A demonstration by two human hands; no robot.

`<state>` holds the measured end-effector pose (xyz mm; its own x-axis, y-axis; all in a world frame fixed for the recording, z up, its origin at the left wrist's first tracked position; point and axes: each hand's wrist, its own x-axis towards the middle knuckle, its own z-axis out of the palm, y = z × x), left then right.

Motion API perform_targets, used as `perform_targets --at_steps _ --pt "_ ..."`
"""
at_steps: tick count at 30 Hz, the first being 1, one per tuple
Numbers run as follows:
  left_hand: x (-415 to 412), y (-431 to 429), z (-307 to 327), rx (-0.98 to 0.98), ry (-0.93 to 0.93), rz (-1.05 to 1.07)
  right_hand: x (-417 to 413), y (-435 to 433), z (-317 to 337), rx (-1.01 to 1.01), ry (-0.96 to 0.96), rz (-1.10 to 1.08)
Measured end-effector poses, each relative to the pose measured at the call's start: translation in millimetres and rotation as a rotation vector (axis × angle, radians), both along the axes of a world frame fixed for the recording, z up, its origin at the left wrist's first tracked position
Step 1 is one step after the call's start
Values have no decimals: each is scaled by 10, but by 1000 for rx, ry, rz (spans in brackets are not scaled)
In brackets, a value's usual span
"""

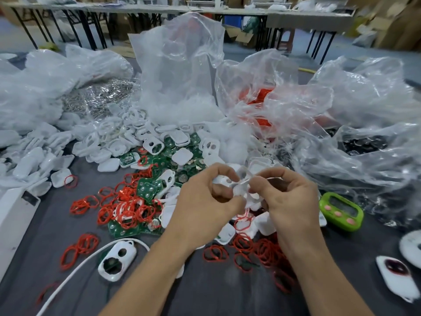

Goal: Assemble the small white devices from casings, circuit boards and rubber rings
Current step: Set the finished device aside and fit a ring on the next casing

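My left hand (205, 201) and my right hand (287, 199) meet above the middle of the table, both pinching a small white casing (237, 185) held between their fingertips. Its holed face shows between my thumbs; the rest is hidden by my fingers. Below and to the left lie green circuit boards (145, 188) mixed with red rubber rings (127, 210). More red rubber rings (262, 247) lie under my right wrist. White casings (127, 144) are heaped at the back left. One white casing with two holes (117, 258) lies alone near my left forearm.
Clear plastic bags (341, 115) of parts crowd the back and right of the dark table (57, 236). A green timer (340, 210) sits right of my hands. A white cable (75, 267) runs across the front left, a white box (13, 222) at the left edge.
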<state>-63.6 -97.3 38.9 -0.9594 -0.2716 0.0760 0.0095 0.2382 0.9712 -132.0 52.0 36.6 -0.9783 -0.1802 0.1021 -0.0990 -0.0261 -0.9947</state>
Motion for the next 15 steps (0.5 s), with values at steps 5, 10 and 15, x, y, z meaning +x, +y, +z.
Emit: perform_targets --at_steps 5,10,15 --pt "29 -40 14 51 -51 71 -57 13 29 -55 -60 165" --pt "23 -4 -29 -202 -44 57 -51 -17 27 -64 5 138" --pt "38 90 -61 -117 -11 67 -67 -42 43 1 101 143"
